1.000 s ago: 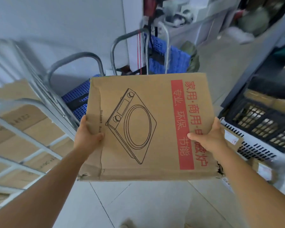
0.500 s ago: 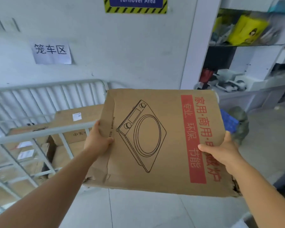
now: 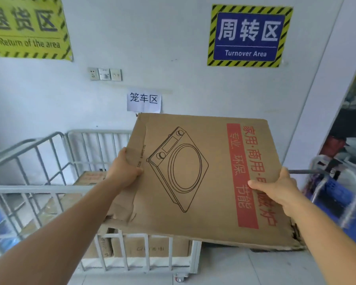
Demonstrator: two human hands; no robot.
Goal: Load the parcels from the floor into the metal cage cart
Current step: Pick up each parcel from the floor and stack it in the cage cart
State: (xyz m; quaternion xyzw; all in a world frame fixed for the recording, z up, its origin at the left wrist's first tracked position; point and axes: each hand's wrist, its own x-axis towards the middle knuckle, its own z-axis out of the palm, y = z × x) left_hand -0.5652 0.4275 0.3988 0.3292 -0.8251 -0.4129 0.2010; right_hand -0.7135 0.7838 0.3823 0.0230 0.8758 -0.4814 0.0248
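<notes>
Against a pale painted wall (image 3: 173,83) we face a white metal cage cart (image 3: 56,188) with barred sides and small castors, standing low on the left. Several plain brown cardboard parcels (image 3: 150,248) already sit inside it, behind the bars.

Held in the air above the cart's near right corner is a wide, flat brown cardboard box (image 3: 203,177), printed with a black line drawing of an induction cooker and a red band of Chinese characters. Its far edge tips up towards the wall. The card looks soft and worn: the left edge is creased and the near right corner is torn and frayed.

Our left hand (image 3: 122,171) grips the creased left edge, thumb pressed on the top face and fingers hidden beneath. Our right hand (image 3: 275,187) holds the right edge the same way, thumb lying across the red band.

To do this step well, we judge that the box should be carried left over the top rail, kept level, and lowered flat onto the stacked parcels. The torn corner may need support from below so that it does not split further.

A blue plastic crate on a trolley (image 3: 335,194) stands to the right.
</notes>
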